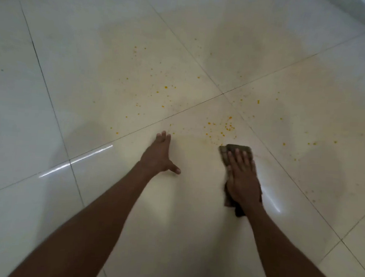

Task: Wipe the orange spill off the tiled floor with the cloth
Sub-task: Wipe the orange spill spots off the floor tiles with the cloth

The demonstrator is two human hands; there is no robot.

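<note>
The cloth (237, 150) is pressed flat under the right hand (242, 181) towards the orange spill (225, 126), while the left hand (159, 156), fingers spread, is braced on the tiled floor (94, 89).

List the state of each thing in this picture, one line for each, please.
Cloth: flat on the floor, pressed under the right hand.
Spill: orange drops scattered, not yet wiped.
Floor: glossy tiles, spotted ahead of the hands.
Left hand: open, flat on the floor.
Right hand: open, pressing the cloth.
</note>
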